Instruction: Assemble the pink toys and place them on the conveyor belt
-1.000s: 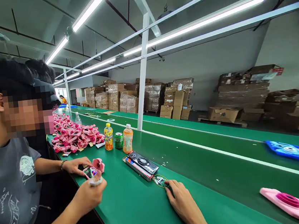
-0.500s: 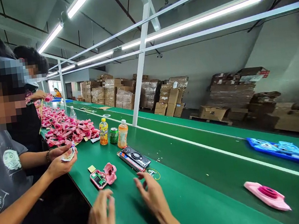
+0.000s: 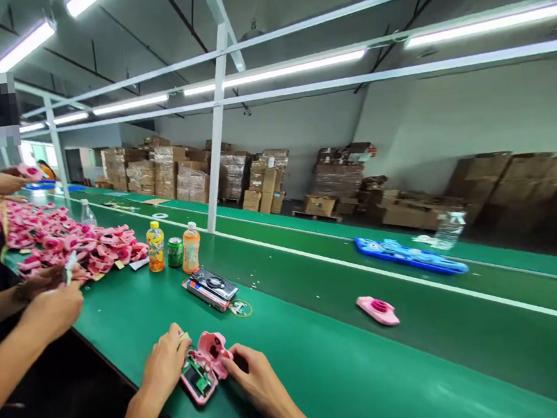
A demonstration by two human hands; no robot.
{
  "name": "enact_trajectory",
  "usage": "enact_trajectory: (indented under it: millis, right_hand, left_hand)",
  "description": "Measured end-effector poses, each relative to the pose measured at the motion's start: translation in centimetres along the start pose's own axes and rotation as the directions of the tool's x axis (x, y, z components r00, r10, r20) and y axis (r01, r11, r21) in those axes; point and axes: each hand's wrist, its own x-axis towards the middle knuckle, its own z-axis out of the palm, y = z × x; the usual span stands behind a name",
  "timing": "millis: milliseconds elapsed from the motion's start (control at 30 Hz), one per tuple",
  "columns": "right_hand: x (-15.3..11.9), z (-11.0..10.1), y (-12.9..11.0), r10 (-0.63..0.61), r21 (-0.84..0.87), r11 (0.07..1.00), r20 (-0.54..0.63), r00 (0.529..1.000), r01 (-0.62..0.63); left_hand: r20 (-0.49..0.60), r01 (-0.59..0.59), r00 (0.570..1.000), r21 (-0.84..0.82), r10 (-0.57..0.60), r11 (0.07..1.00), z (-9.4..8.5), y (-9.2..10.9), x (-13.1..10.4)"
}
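An opened pink toy camera casing [image 3: 212, 343] lies on the green bench in front of me, its green circuit board [image 3: 204, 382] exposed in one half. My left hand [image 3: 165, 364] is at the casing's left side, fingers closed on a small pale-yellow piece [image 3: 184, 336], mostly covered by the fingertips. On the other side, my right hand [image 3: 257, 377] pinches the edge of the raised pink half between thumb and fingers. Beyond them lie a black-and-silver camera-shaped item [image 3: 215, 282] on a flat box and a thin yellow loop [image 3: 241, 308].
Two orange drink bottles [image 3: 155, 247] and a green can [image 3: 175, 252] stand behind. Pink casings [image 3: 86, 247] are heaped at left, near a co-worker's hands [image 3: 58, 304]. A pink piece [image 3: 378, 310] and a blue tray [image 3: 409, 258] lie on the belt at right.
My view has swung right. Both hands, apart from the casing before, have come to it: the left has taken the small yellow piece, the right has taken hold of the pink half.
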Motion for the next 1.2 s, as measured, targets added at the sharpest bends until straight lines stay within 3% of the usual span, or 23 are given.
enact_trajectory:
  millis: [100, 167, 233, 300, 400, 500, 633, 767, 933, 1067, 1133, 1200]
  right_hand:
    - [-6.7, -4.9, 1.6, 0.056, -0.088, 0.994, -0.039, 0.998, -0.059]
    - [-10.1, -7.4, 1.4, 0.016, -0.212, 0.975, -0.209, 0.978, -0.061]
    - [-11.8, -8.1, 0.4, -0.095, -0.333, 0.942, -0.361, 0.928, -0.033]
    - [-11.8, -7.2, -1.0, -0.198, -0.401, 0.914, -0.329, 0.924, 0.053]
    - [-9.8, -4.6, -2.6, -0.245, -0.423, 0.892, -0.156, 0.957, 0.16]
    - [-8.1, -3.3, -3.5, -0.171, -0.399, 0.913, -0.174, 0.97, 0.09]
    - [-7.5, -4.0, -4.1, -0.054, -0.374, 0.927, -0.175, 0.983, -0.015]
    - [-7.5, -4.5, -4.7, -0.036, -0.467, 0.884, -0.096, 0.995, -0.013]
    - [-7.6, -4.2, -3.6, -0.124, -0.621, 0.778, 0.003, 0.992, 0.099]
    - [-8.1, -4.2, -2.4, -0.305, -0.692, 0.679, 0.039, 0.951, 0.246]
    - [-8.2, -4.5, -2.4, -0.355, -0.676, 0.678, 0.045, 0.934, 0.29]
    - [-8.1, -4.8, -2.9, -0.324, -0.616, 0.742, 0.019, 0.946, 0.266]
  left_hand:
    - [0.074, -0.111, 0.987, -0.313, 0.141, 0.943, 3.4, 3.9, -3.4]
    - [0.114, -0.123, 0.97, -0.53, 0.214, 0.839, 5.2, 6.2, -5.5]
    - [0.157, -0.106, 0.951, -0.644, 0.267, 0.758, 6.5, 7.7, -7.2]
    - [0.193, -0.114, 0.924, -0.686, 0.331, 0.719, 7.3, 8.3, -8.2]
    - [0.222, -0.138, 0.879, -0.728, 0.421, 0.672, 7.6, 8.0, -8.3]
    - [0.23, -0.102, 0.877, -0.769, 0.421, 0.631, 7.3, 7.5, -7.9]
    - [0.205, -0.108, 0.888, -0.779, 0.413, 0.618, 6.9, 7.5, -8.0]
    - [0.195, -0.107, 0.897, -0.776, 0.397, 0.621, 6.7, 7.8, -8.4]
    - [0.265, -0.053, 0.887, -0.753, 0.377, 0.655, 6.7, 7.9, -8.1]
    - [0.294, -0.031, 0.877, -0.754, 0.379, 0.656, 6.8, 8.1, -7.9]
    - [0.29, -0.036, 0.88, -0.749, 0.377, 0.661, 6.7, 8.2, -7.8]
    - [0.285, -0.042, 0.883, -0.744, 0.373, 0.667, 6.6, 8.2, -7.9]
